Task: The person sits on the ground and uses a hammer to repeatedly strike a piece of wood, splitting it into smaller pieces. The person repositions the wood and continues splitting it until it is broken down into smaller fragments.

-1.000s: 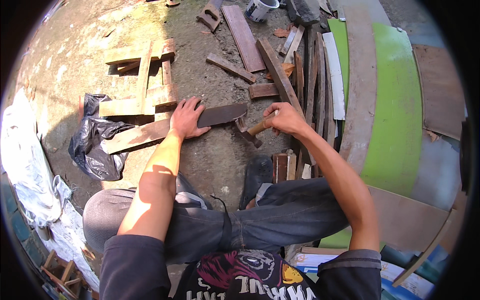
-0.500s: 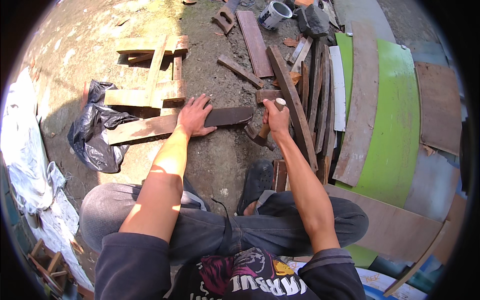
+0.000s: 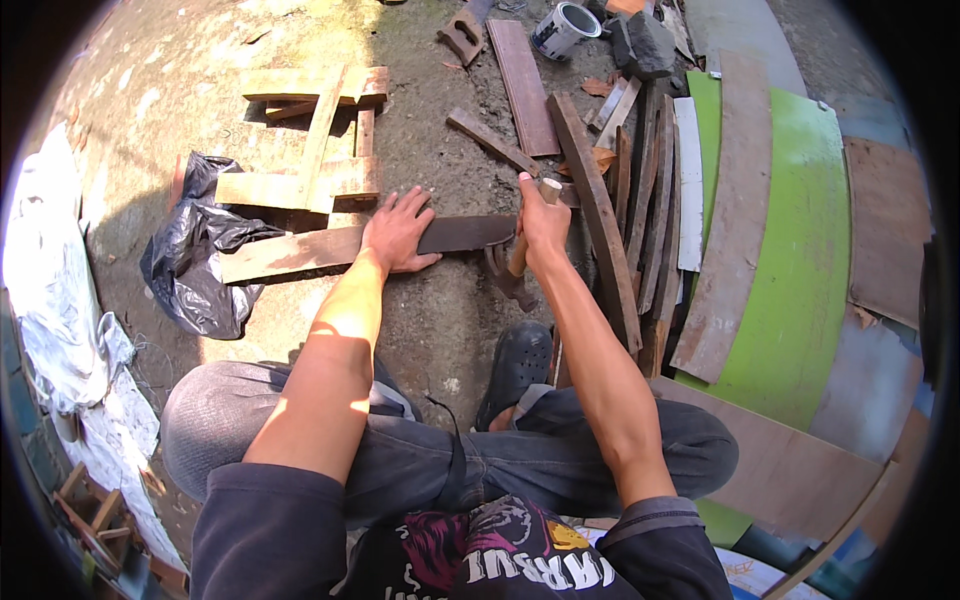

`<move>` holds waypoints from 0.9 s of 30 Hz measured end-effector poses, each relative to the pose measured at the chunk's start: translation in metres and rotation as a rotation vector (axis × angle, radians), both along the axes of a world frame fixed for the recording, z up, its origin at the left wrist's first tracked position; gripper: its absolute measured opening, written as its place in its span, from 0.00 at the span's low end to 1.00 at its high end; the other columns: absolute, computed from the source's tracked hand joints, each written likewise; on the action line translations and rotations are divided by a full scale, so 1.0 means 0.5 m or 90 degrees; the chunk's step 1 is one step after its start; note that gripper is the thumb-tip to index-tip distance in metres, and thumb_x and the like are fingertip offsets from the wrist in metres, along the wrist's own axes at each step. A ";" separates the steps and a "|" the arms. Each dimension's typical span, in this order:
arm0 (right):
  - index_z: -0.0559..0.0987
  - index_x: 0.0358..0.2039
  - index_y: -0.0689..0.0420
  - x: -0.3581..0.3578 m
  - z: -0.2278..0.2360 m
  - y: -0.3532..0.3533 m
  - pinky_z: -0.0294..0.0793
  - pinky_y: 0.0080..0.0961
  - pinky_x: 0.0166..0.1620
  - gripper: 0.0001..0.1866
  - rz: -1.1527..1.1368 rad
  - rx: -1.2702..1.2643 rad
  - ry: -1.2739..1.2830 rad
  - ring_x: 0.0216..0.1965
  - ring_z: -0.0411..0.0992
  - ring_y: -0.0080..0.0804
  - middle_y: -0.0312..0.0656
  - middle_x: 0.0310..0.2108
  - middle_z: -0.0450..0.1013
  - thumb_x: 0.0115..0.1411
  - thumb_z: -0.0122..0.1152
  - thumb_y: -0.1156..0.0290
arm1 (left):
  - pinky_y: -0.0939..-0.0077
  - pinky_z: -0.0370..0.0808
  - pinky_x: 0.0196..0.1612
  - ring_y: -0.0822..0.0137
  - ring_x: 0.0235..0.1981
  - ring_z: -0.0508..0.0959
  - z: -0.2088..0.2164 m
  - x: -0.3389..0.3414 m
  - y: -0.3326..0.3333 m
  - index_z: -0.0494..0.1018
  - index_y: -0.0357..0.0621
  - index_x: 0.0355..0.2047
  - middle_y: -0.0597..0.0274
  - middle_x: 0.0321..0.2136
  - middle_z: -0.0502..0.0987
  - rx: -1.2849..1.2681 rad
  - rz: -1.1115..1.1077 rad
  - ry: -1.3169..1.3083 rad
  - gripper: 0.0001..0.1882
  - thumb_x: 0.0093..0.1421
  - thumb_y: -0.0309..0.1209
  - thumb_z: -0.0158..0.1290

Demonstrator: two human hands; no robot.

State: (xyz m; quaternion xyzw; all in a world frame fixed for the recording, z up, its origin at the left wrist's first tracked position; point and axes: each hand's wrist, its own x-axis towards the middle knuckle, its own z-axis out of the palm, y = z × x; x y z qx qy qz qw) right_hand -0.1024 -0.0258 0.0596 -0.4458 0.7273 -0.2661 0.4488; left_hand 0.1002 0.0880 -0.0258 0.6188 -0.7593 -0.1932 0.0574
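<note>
A dark wooden plank (image 3: 462, 234) lies crosswise on the ground in front of me, its left end beside a black plastic bag (image 3: 205, 262). My left hand (image 3: 400, 232) rests flat on the plank with its fingers spread. Wrapped round the wooden handle of a hammer (image 3: 517, 257), my right hand (image 3: 543, 222) is beside the plank's right end. The hammer's dark metal head hangs low, close to that end; whether it touches the wood I cannot tell.
A nailed wooden frame (image 3: 325, 120) lies beyond the plank. To the right are stacked wooden strips (image 3: 598, 220) and green panels (image 3: 790, 240). A handsaw (image 3: 464, 36), a paint can (image 3: 565, 32) and a dark stone block (image 3: 641, 45) sit farther off. White cloth (image 3: 60, 270) lies left.
My right hand has brought the hammer left, to the plank's right end. My left hand stays flat on the plank. The whole view has shifted slightly.
</note>
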 end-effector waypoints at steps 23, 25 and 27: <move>0.65 0.18 0.50 0.005 0.025 -0.038 0.59 0.24 0.19 0.22 0.162 0.130 -0.299 0.12 0.58 0.22 0.31 0.13 0.59 0.60 0.68 0.60 | 0.51 0.55 0.72 0.53 0.70 0.57 0.002 -0.004 -0.007 0.71 0.44 0.53 0.51 0.65 0.62 0.000 0.006 0.002 0.38 0.50 0.58 0.62; 0.65 0.18 0.51 -0.005 0.027 -0.036 0.59 0.24 0.18 0.22 0.153 0.119 -0.311 0.12 0.58 0.21 0.31 0.12 0.60 0.60 0.67 0.61 | 0.51 0.55 0.72 0.53 0.70 0.57 0.004 -0.003 -0.008 0.70 0.45 0.53 0.52 0.65 0.62 -0.008 0.007 0.016 0.38 0.50 0.57 0.62; 0.67 0.17 0.53 -0.015 0.026 -0.025 0.57 0.22 0.16 0.20 0.133 0.094 -0.350 0.12 0.59 0.20 0.31 0.12 0.61 0.61 0.67 0.65 | 0.51 0.56 0.72 0.53 0.70 0.58 0.006 -0.004 -0.010 0.70 0.45 0.52 0.52 0.65 0.62 -0.004 0.004 0.017 0.37 0.50 0.57 0.62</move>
